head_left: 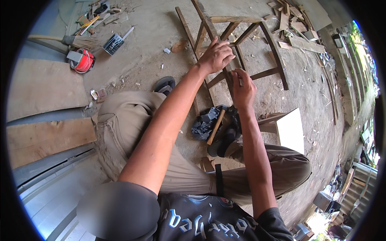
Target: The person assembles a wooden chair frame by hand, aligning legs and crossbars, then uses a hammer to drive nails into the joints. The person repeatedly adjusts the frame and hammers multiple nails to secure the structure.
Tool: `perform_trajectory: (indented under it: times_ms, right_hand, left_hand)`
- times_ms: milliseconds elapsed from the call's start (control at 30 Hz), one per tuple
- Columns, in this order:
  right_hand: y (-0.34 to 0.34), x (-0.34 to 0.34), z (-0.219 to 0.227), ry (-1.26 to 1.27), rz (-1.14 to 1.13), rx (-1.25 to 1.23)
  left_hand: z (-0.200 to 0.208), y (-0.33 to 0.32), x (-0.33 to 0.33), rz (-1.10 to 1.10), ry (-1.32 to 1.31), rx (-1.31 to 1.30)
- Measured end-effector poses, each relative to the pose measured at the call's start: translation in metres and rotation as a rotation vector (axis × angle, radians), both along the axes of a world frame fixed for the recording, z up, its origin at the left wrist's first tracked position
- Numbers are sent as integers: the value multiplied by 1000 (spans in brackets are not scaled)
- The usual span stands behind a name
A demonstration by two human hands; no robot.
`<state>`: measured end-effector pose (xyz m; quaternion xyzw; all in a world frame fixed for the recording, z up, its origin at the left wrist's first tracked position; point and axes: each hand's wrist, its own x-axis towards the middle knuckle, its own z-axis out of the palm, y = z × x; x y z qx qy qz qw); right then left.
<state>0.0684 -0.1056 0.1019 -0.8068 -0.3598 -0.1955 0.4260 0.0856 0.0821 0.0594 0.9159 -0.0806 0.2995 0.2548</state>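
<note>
A bare wooden chair frame (pixel 237 19) lies tipped on the ground in front of me, its legs and crossbars spread out. My left hand (pixel 217 56) is bent over one long bar of it, fingers curled down across the wood. Closer to me, my right hand (pixel 244 89) is closed at the same bar, thumb and forefinger against its edge; its other fingertips are hidden. Below the hands, a wooden-handled hammer (pixel 217 126) rests by my foot, beside a crumpled dark plastic bag (pixel 204 123).
A red bucket (pixel 82 62), a dark open container (pixel 113 44) and a broom (pixel 80 41) are at the left. Scrap wood (pixel 295 24) is heaped at the far right. A white-topped wooden piece (pixel 290 130) sits near my right knee. Planks (pixel 50 140) lie at my left.
</note>
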Motion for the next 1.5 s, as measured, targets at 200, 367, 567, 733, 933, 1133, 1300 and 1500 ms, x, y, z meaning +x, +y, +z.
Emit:
perform_trajectory:
  times_ms: [200, 367, 567, 733, 933, 1133, 1300, 1500]
  right_hand:
    - [1, -1, 0, -56, 31, -45]
    - [-1, 1, 2, -50, 44, -100]
    - [3, 0, 2, -18, 28, 6]
    - [6, 1, 9, -33, 100, -58]
    - [4, 3, -2, -94, 82, -176]
    - [6, -1, -5, -164, 32, -247]
    - [9, -6, -8, -150, -24, -290]
    - [13, -6, -8, -141, -38, -252]
  left_hand:
    - [-6, 1, 0, 31, -5, 10]
    - [0, -2, -1, 44, 27, 24]
    - [2, -2, -3, 49, 54, 18]
    - [1, -3, -2, 59, 63, 28]
    - [-2, -4, 0, 69, 3, 34]
    - [-2, -5, -1, 85, 14, 55]
    - [-2, -5, -1, 87, 39, 75]
    - [-3, -4, 0, 83, 37, 83]
